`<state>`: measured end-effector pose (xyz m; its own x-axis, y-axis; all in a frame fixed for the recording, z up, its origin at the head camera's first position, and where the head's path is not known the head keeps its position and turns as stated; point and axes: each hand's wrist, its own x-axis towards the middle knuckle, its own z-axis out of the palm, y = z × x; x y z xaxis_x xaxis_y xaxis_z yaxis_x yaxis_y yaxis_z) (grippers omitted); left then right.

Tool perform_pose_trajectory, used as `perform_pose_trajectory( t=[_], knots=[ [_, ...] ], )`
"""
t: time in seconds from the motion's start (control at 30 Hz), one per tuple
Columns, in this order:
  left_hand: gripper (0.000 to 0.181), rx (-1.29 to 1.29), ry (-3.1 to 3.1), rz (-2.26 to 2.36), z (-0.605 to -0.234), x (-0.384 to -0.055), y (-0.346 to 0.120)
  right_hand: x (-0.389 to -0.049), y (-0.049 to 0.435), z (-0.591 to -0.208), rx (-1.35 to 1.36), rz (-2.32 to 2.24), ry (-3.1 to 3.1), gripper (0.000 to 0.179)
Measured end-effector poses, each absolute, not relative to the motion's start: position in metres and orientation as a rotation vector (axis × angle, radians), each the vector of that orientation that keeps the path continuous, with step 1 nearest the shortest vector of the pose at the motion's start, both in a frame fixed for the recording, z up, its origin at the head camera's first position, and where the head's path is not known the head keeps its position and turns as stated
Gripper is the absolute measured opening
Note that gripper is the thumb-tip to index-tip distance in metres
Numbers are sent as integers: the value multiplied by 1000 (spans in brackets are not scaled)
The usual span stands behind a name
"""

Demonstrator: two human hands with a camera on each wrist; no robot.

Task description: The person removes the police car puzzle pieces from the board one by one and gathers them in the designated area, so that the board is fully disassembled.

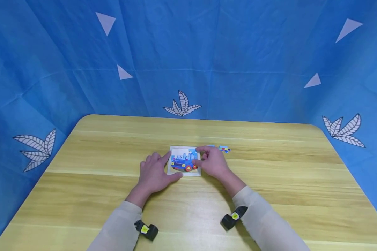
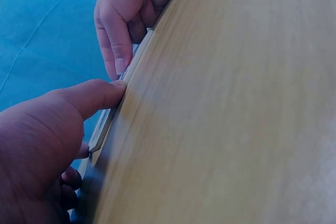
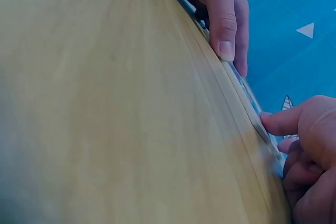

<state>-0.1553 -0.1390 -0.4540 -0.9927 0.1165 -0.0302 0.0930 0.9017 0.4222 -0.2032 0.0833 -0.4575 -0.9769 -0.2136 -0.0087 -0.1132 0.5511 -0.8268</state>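
Observation:
A small jigsaw puzzle in a white tray (image 1: 184,174) lies on the table, showing a blue cartoon vehicle with red wheels (image 1: 188,168). A white patch (image 1: 177,152) shows at its upper left. My left hand (image 1: 154,174) grips the tray from the left, thumb at the near edge and index finger at the far left side. Over the right side, my right hand (image 1: 213,162) has thumb and index finger spread across a blue puzzle piece (image 1: 193,155) at the upper right. Both wrist views see the tray almost edge-on, its picture largely hidden.
Just beyond my right hand lie loose colourful puzzle pieces (image 1: 224,149), one partly hidden by the hand. The wooden table (image 1: 270,181) reaches back to a blue cloth (image 1: 245,52) with white triangles and leaf prints.

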Motion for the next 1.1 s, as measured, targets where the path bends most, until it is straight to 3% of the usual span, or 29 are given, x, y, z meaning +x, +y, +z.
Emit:
perform_pose_trajectory(
  t=[0.53, 1.1],
  knots=[
    [96, 169, 3014, 660, -455, -155, -139, -206, 80, -453, -80, -1577, 2522, 43],
    [96, 175, 3010, 664, -454, -155, -139, -207, 81, -454, -121, -1626, 2483, 49]
  ],
)
